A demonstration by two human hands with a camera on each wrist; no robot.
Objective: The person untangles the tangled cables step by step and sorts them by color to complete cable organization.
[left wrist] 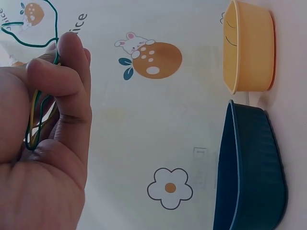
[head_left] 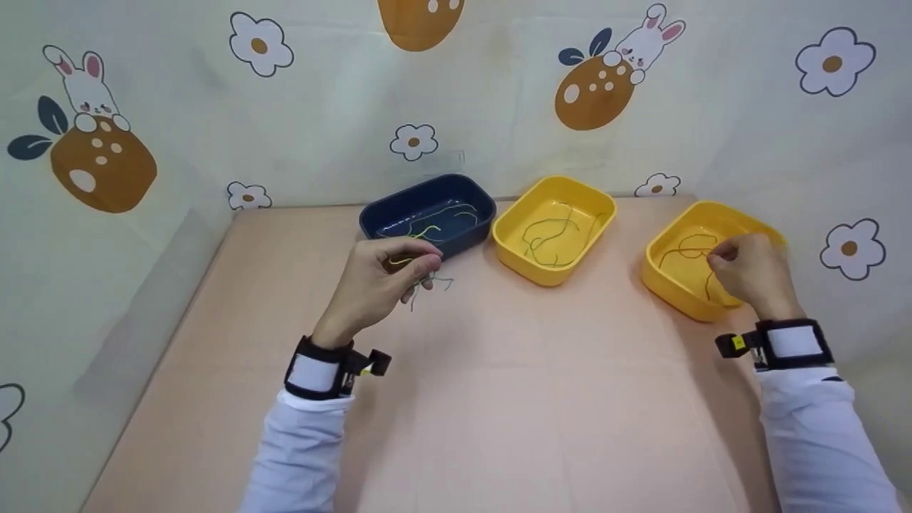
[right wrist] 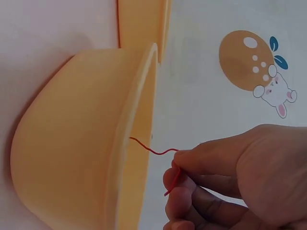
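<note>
My left hand (head_left: 385, 281) holds a small bunch of thin green and yellow strings (left wrist: 33, 117) in its curled fingers, in front of the dark blue container (head_left: 456, 239). A green end (left wrist: 56, 19) loops out past the fingertips in the left wrist view. Over the right-hand yellow container (head_left: 659, 274), my right hand (head_left: 759, 274) pinches a red string (right wrist: 156, 152) between thumb and fingertip. One end of it runs down over the container's rim. More reddish string (head_left: 695, 246) lies inside that container.
Between them stands another yellow container (head_left: 541, 274) with green strings (head_left: 552, 235) in it. A few strings also lie in the blue container. All three stand on a pink-covered table (head_left: 499, 413) near the printed wall sheet (head_left: 499, 92), which also borders the sides.
</note>
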